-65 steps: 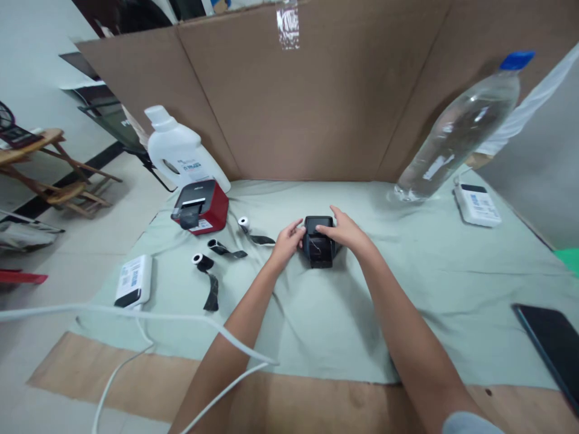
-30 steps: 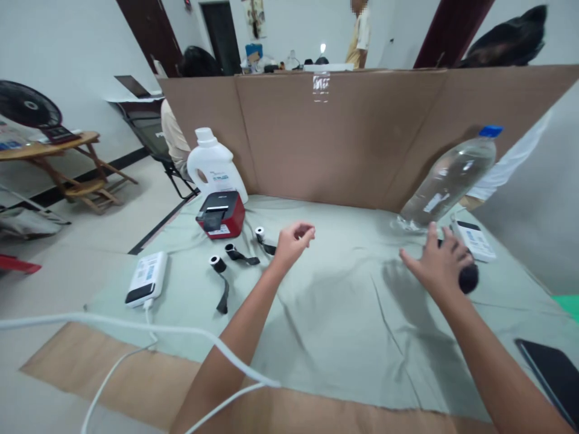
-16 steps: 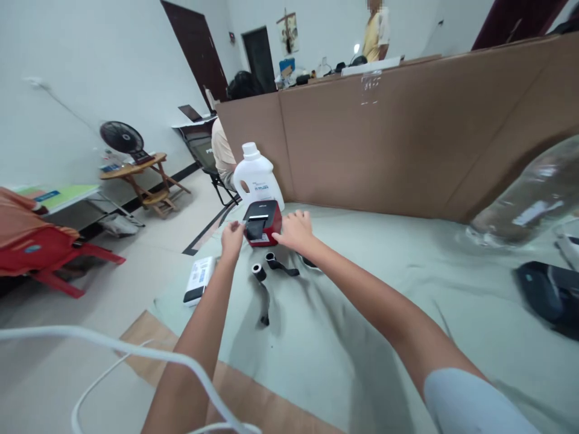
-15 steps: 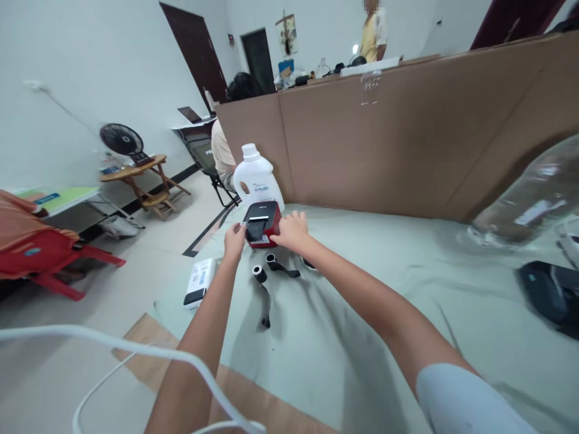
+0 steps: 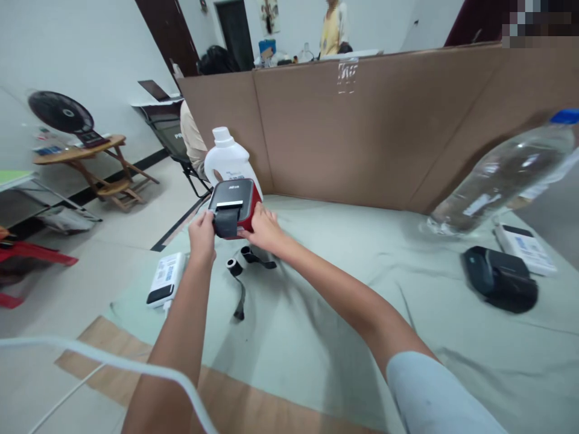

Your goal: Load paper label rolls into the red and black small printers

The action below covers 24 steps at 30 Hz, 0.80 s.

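Note:
A small red and black label printer (image 5: 234, 191) is between my hands, with a black strip (image 5: 227, 222) coming out of its front slot. My left hand (image 5: 202, 236) is closed at the printer's left front corner, fingertips at the edge of the strip. Around the red right side my right hand (image 5: 266, 229) is wrapped, its thumb near the lower front. On the cloth just below lie a small black ribbon roll (image 5: 234, 266) with a loose tail and a second black roll (image 5: 248, 254), also partly unwound. The underside of the printer is hidden.
A white jug (image 5: 230, 158) stands behind the printer, before a cardboard partition (image 5: 344, 138). A white power bank (image 5: 166, 278) lies left. To the right are a large clear bottle (image 5: 493, 181), a black device (image 5: 500, 278) and another white box (image 5: 527, 247). A white cable (image 5: 136, 361) crosses the foreground.
My view has swung to the right. The printer now covers more of the jug and its top faces me more, with the black strip showing more clearly. Both hands remain at its sides.

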Each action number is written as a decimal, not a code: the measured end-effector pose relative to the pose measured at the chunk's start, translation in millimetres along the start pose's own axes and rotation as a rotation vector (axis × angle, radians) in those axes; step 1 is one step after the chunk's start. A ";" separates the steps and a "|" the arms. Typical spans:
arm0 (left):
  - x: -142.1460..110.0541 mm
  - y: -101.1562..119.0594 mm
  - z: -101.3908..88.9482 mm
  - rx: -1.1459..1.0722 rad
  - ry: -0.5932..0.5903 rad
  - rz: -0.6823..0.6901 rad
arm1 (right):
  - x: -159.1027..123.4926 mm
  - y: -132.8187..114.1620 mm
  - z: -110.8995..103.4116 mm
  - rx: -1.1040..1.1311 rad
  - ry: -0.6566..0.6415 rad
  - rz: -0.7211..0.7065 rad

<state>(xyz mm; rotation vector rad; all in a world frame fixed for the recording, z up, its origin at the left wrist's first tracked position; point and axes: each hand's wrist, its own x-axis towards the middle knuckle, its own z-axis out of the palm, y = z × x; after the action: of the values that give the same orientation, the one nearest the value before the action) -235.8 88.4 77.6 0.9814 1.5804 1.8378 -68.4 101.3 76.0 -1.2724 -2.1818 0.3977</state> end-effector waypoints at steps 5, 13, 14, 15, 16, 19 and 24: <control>-66.7 49.7 46.2 0.089 -0.180 0.213 | -51.7 27.3 -64.4 0.271 0.289 -0.084; -194.3 47.1 139.4 0.318 -0.609 0.266 | -200.4 109.0 -135.3 0.294 0.538 0.033; -204.5 42.1 145.5 0.328 -0.644 0.250 | -212.2 115.2 -137.6 0.274 0.535 0.063; -212.6 37.5 150.0 0.334 -0.662 0.233 | -221.2 120.4 -138.6 0.256 0.527 0.092; -218.7 33.4 152.9 0.337 -0.669 0.220 | -227.6 124.7 -138.6 0.241 0.516 0.116; -227.3 24.0 154.7 0.346 -0.660 0.203 | -236.5 134.0 -133.1 0.204 0.486 0.160; -229.5 10.3 150.0 0.325 -0.616 0.161 | -242.6 144.9 -112.4 0.170 0.510 0.169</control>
<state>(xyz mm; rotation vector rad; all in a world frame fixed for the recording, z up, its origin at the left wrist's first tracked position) 22.4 -1.1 53.1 1.6687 1.4468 1.2002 193.0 -39.3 9.8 -1.2989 -1.5896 0.2784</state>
